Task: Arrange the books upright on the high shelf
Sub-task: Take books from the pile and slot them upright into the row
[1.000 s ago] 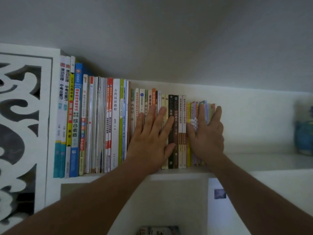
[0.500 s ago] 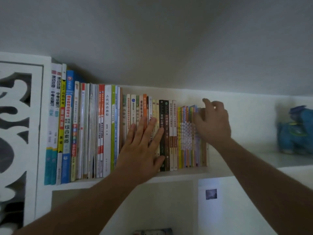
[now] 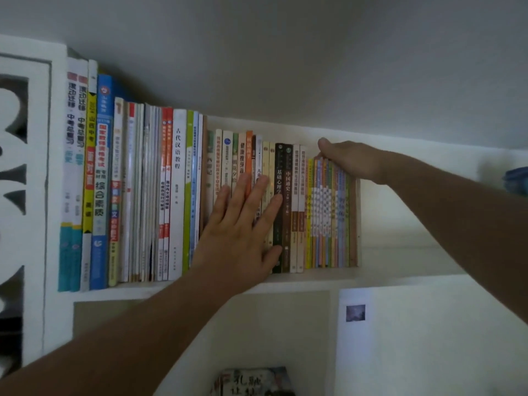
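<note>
While the left hand (image 3: 243, 224) lies flat with straight, slightly spread fingers against the spines in the middle of the row of books (image 3: 183, 195), the right hand (image 3: 347, 160) rests over the top edges of the thin coloured books (image 3: 328, 212) at the row's right end, thumb lying along the tops; its fingers fall behind the books, so whether they curl round anything cannot be told. Just right of the left fingertips stand a black spine (image 3: 278, 201) printed 基础心理学 and a dark brown one (image 3: 288, 207) reading 中国通史. Left of the hand, a white spine (image 3: 177, 195) reads 古代汉语教程, and a tall blue one (image 3: 101, 195) carries 综合素质. All the books stand upright on the high shelf (image 3: 400, 270), packed from the carved white panel (image 3: 25, 195) on the left to a brown board (image 3: 353, 224) at the right end. Right of that board the shelf runs open toward a blue object (image 3: 517, 181) at the frame edge. Below, a white paper sheet (image 3: 355, 338) with a small picture hangs on the front, and a book with brush lettering (image 3: 254, 382) lies in the lower compartment.
</note>
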`<state>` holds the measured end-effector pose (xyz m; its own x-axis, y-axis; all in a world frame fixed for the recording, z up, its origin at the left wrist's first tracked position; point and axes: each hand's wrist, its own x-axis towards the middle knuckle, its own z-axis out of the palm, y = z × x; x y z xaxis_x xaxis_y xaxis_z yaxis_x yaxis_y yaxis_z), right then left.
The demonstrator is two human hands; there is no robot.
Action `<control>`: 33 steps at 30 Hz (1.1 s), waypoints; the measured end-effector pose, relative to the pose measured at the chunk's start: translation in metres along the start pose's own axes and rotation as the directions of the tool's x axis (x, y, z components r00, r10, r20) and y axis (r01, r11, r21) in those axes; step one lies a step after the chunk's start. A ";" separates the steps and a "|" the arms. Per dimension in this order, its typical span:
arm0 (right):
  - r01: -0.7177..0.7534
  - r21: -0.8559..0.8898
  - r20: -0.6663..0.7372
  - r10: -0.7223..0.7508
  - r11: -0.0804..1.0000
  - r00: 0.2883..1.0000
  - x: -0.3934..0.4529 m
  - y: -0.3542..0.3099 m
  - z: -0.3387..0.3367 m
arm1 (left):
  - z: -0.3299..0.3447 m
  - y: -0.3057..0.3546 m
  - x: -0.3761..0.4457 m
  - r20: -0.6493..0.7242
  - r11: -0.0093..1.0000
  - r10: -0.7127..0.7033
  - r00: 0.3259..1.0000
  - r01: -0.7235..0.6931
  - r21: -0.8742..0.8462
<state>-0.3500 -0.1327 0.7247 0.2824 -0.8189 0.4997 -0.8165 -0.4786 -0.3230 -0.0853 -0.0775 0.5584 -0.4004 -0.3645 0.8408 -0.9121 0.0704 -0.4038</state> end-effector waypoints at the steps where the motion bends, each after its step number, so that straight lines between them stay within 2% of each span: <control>1: 0.036 -0.043 0.025 -0.035 0.998 0.999 0.001 -0.002 0.001 | 0.000 0.000 0.000 -0.004 1.000 0.001 1.000 -0.001 -0.003; 3: 0.082 -0.128 0.028 -0.079 0.988 0.997 0.001 -0.005 0.004 | 0.000 0.000 0.002 -0.006 1.000 0.001 1.000 -0.001 -0.002; 8: 0.089 -0.261 0.038 -0.082 0.961 0.996 0.002 -0.006 0.001 | 0.003 0.005 0.002 -0.008 1.000 0.007 1.000 -0.007 -0.011; 11: 0.149 -0.337 0.014 -0.153 0.930 0.988 -0.003 -0.001 0.004 | 0.002 0.010 0.000 0.003 0.999 -0.002 1.000 0.002 -0.037; 15: 0.209 -0.329 -0.045 -0.236 0.921 0.971 -0.005 0.007 0.006 | 0.000 0.012 -0.002 0.036 0.999 -0.007 0.999 0.009 -0.044; 18: 0.204 -0.366 -0.047 -0.237 0.908 0.970 0.010 0.003 0.009 | -0.001 0.005 0.000 0.035 0.999 -0.025 0.999 0.026 -0.040; 21: 0.185 -0.391 -0.111 -0.246 0.902 0.963 0.016 0.005 0.015 | -0.003 0.004 0.000 0.050 0.999 -0.030 0.998 0.032 -0.038; 24: 0.223 -0.367 -0.090 -0.273 0.903 0.958 0.011 0.004 0.016 | -0.023 -0.005 0.004 0.091 0.997 0.070 0.993 -0.072 0.010; 26: 0.272 -0.291 -0.094 -0.310 0.917 0.946 0.005 0.002 0.016 | -0.049 -0.034 0.015 0.071 0.985 0.156 0.985 -0.161 0.068; 27: 0.278 -0.249 -0.109 -0.312 0.928 0.944 0.002 0.001 0.015 | -0.063 -0.053 0.021 0.046 0.982 0.154 0.987 -0.158 0.108; 31: 0.252 -0.149 -0.133 -0.272 0.956 0.953 -0.005 -0.003 0.017 | -0.087 -0.124 0.015 0.000 0.958 -0.091 0.996 0.087 0.274; 33: 0.238 -0.146 -0.166 -0.261 0.960 0.951 -0.004 0.000 0.021 | -0.082 -0.136 0.001 0.043 0.919 -0.115 0.992 0.089 0.384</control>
<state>-0.3408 -0.1356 0.7058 0.3978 -0.6014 0.6929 -0.7906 -0.6079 -0.0738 0.0314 -0.0109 0.6435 -0.2889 -0.4098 0.8652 -0.8401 -0.3247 -0.4344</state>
